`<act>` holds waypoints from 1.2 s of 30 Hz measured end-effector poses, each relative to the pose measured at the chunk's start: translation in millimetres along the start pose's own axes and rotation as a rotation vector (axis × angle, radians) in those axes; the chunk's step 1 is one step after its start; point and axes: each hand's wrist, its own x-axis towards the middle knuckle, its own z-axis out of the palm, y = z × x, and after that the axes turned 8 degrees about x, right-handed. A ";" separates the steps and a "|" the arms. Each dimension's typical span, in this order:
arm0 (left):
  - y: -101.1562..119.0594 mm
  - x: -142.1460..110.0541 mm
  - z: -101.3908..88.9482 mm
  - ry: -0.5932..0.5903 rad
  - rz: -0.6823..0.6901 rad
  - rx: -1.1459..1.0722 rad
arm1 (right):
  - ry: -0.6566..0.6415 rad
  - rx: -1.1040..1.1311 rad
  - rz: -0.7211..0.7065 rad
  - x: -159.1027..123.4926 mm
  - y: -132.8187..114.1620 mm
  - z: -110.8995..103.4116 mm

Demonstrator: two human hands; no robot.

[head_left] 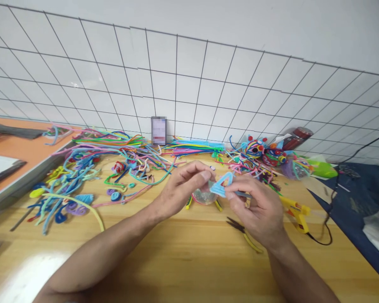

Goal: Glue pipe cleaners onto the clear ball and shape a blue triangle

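Between the thumb and fingers of my right hand (pixel 259 208) is a light blue pipe cleaner bent into a triangle (pixel 220 190), with an orange-pink patch showing inside it. My left hand (pixel 189 183) is beside it, thumb and fingers drawn together; anything in them is too small to make out. Below and behind the hands, a clear round ball (pixel 204 198) rests on the table, partly covered, with yellow-and-black pieces at its sides. Pliers with yellow handles (pixel 244 235) lie beneath my right hand.
A yellow glue gun (pixel 298 213) with a black cord lies at the right. Loose and coiled pipe cleaners (pixel 76 181) spread over the left side. Straight bundles (pixel 196 146) and a phone (pixel 158 130) are by the tiled wall. Decorated balls (pixel 255 148) stand at the back right.
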 end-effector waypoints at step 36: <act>8.3 -6.3 7.0 -0.052 -0.067 0.045 | 0.011 -0.295 -0.169 -3.2 6.9 3.2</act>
